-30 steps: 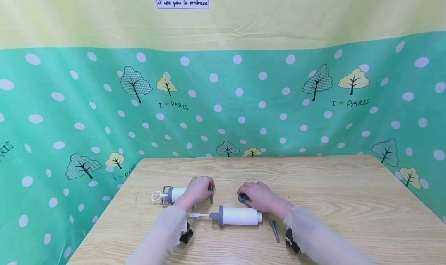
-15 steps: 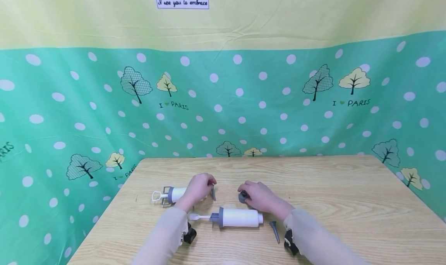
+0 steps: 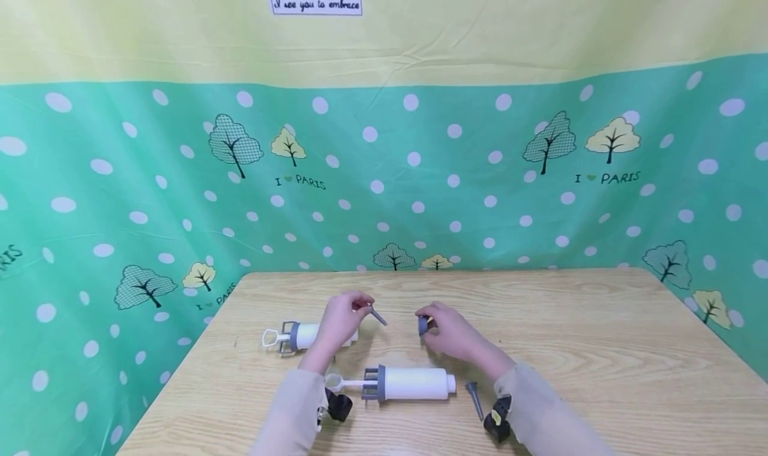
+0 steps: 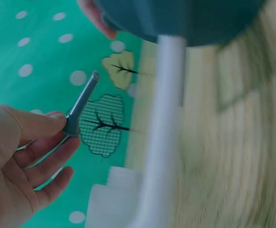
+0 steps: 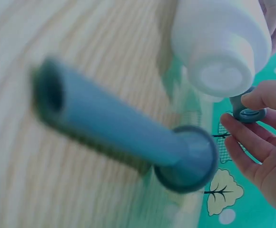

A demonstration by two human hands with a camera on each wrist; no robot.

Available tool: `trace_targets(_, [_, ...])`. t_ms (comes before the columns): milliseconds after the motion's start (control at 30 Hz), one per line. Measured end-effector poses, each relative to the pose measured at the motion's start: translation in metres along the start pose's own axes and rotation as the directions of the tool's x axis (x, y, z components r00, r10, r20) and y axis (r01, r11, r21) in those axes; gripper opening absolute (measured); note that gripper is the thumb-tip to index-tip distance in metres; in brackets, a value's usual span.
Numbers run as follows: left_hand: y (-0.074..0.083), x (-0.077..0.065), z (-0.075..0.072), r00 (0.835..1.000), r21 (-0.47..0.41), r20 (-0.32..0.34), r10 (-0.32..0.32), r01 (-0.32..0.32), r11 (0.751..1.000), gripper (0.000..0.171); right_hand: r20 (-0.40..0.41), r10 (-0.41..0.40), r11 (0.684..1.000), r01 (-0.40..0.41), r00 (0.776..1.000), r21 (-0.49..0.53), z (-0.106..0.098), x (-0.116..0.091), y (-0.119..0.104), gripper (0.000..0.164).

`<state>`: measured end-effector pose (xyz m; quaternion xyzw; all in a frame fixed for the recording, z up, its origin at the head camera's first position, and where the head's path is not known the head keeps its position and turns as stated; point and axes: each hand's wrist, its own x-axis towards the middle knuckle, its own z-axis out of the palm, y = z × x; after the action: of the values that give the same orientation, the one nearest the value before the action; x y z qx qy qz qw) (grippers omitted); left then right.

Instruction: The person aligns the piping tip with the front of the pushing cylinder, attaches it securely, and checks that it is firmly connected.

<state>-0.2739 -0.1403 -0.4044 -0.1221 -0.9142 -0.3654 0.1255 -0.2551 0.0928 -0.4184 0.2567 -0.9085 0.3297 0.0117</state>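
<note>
Pinched a small grey nozzle [image 3: 379, 316] in the left hand [image 3: 343, 318], thumb on one side and fingers on the other, with the wide end in the grip and the thin tip poking out. Pointed that tip to the right and away from the far edge of the table [image 3: 570, 323], on a slant, so not straight at the other hand. Held a grey cap [image 3: 423, 325] in the right hand [image 3: 451, 333], between bent thumb and fingers. Had the cap off to the right of the nozzle, with a gap between, both about as far in from the far edge. Could not tell for sure which way the cap's hole faced. Had a white pump [image 3: 416, 383] lying flat between the left sleeve [image 3: 294, 409] and the right sleeve [image 3: 552, 409], long way running left to right, pull handle toward the left edge. Had another pump [image 3: 307, 336] partly hidden behind the left hand, nearer the left edge, lying the same way. Had a loose nozzle [image 3: 474, 400] near the right sleeve, wide end toward the far edge.
</note>
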Motion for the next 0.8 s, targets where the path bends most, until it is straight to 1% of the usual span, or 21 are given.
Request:
trace_targets(133, [0.001,-0.002,-0.001,0.999,-0.111,-0.022,-0.040,0.038,0.993,0.015,-0.035,0.027,0.996,-0.024,0.999,0.091,-0.001,-0.001,-0.001,0.043])
trace_targets(233, [0.003,-0.004,-0.001,0.997,-0.179,-0.049,-0.053,0.043,0.983,0.016,-0.053,0.049,0.988,-0.040,0.997,0.151,-0.001,0.000,-0.003,0.041])
trace_targets(333, [0.005,-0.004,0.000,0.994,-0.238,-0.089,-0.069,0.046,0.970,0.017,-0.070,0.075,0.980,-0.060,0.995,0.191,-0.001,0.000,-0.005,0.040])
trace_targets(467, [0.009,-0.003,0.001,0.989,-0.286,-0.126,-0.078,0.039,0.957,0.017,-0.095,0.107,0.970,-0.083,0.990,0.229,-0.001,0.001,-0.010,0.039])
trace_targets(800, [0.018,-0.005,0.002,0.983,-0.363,-0.145,-0.111,0.052,0.930,0.017,-0.124,0.121,0.950,-0.079,0.985,0.301,0.002,0.000,-0.009,0.039])
